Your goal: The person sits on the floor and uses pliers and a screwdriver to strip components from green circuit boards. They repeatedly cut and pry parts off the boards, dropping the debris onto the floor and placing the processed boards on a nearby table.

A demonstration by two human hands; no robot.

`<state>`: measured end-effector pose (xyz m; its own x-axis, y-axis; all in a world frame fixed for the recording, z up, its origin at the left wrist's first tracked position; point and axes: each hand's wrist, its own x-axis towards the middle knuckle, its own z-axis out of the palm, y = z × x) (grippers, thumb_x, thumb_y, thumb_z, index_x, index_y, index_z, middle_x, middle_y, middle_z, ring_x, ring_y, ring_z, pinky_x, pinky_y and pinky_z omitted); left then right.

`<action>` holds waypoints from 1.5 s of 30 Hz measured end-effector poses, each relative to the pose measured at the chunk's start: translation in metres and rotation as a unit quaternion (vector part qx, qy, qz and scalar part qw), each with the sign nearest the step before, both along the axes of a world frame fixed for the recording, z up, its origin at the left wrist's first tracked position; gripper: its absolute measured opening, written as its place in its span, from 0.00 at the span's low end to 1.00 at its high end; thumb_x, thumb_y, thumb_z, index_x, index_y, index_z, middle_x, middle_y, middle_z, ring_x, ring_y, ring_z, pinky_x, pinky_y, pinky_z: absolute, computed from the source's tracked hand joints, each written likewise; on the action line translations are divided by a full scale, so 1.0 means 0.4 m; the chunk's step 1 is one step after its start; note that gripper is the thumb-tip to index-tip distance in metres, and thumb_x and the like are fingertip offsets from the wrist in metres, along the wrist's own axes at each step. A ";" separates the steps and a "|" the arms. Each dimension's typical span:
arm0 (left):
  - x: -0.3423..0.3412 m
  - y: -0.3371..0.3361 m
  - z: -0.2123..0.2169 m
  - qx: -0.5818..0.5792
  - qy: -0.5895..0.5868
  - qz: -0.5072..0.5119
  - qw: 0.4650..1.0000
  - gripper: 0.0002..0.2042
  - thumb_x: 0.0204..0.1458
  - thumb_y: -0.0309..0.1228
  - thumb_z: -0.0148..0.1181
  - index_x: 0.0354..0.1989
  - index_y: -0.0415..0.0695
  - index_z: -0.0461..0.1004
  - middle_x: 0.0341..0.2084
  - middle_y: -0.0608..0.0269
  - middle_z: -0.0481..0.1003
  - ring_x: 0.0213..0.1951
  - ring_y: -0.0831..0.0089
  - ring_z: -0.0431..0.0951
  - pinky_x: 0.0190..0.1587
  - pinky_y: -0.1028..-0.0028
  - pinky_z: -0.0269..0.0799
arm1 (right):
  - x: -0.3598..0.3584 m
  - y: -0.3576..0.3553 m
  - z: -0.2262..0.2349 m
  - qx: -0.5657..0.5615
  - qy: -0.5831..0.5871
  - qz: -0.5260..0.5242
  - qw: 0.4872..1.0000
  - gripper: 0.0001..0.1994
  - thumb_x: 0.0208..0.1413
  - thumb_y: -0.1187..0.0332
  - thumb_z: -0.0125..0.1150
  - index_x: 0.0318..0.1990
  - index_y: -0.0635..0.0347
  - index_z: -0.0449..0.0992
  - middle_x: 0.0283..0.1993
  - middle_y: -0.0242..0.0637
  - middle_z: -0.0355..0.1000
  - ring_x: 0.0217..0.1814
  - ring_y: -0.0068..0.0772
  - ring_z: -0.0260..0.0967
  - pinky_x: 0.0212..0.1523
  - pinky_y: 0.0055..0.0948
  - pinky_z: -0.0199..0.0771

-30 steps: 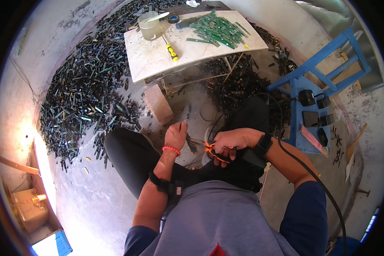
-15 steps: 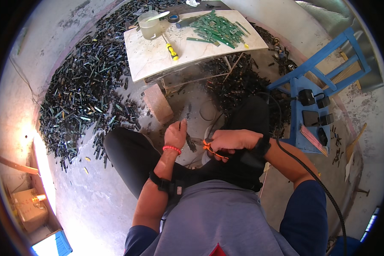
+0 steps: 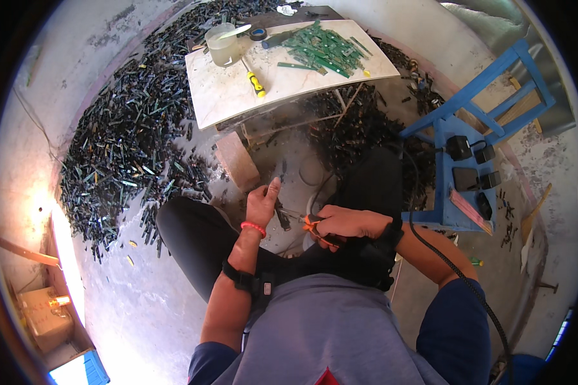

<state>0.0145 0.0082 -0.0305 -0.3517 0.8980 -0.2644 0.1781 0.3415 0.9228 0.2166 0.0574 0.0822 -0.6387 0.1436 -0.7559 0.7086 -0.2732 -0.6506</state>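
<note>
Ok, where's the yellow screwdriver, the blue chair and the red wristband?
yellow screwdriver (image 3: 256,83), head view, on its yellow handle.
blue chair (image 3: 444,127), head view, on the seat's near edge.
red wristband (image 3: 253,227), head view, on the band across the left wrist.

— What stands ahead of the left hand's fingers?
— A brick and the low table; bare floor opens leftward of them, before the scrap heap.
</note>
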 end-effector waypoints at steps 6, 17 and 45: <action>0.004 0.010 -0.049 -0.051 -0.263 0.117 0.956 0.32 0.49 0.62 0.46 0.22 0.39 0.70 0.13 0.69 0.62 0.15 0.78 0.58 0.18 0.76 0.53 | 0.008 -0.033 -0.057 -0.179 0.155 -0.177 0.955 0.11 0.45 0.67 0.49 0.32 0.67 0.71 0.25 0.39 0.70 0.23 0.33 0.70 0.26 0.27 0.70; 0.009 -0.003 0.038 -0.091 -0.409 0.006 0.908 0.27 0.54 0.59 0.41 0.21 0.44 0.65 0.12 0.65 0.61 0.12 0.76 0.57 0.16 0.77 0.52 | -0.040 -0.086 -0.099 -0.261 0.220 -0.331 0.880 0.11 0.50 0.70 0.45 0.40 0.66 0.67 0.31 0.41 0.69 0.29 0.34 0.71 0.32 0.37 0.74; -0.003 0.000 0.048 -0.113 -0.415 0.140 0.892 0.29 0.49 0.64 0.44 0.17 0.46 0.62 0.10 0.68 0.60 0.11 0.78 0.56 0.13 0.79 0.49 | -0.012 -0.053 -0.106 -0.179 0.164 -0.280 0.929 0.08 0.46 0.72 0.50 0.36 0.61 0.66 0.25 0.35 0.64 0.25 0.30 0.64 0.23 0.29 0.65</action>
<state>0.0132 0.0083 -0.0114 -0.1515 0.6964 -0.7015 -0.6562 0.4599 0.5983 0.2118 0.0361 0.0396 -0.7434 0.3005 -0.5975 0.1694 -0.7796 -0.6029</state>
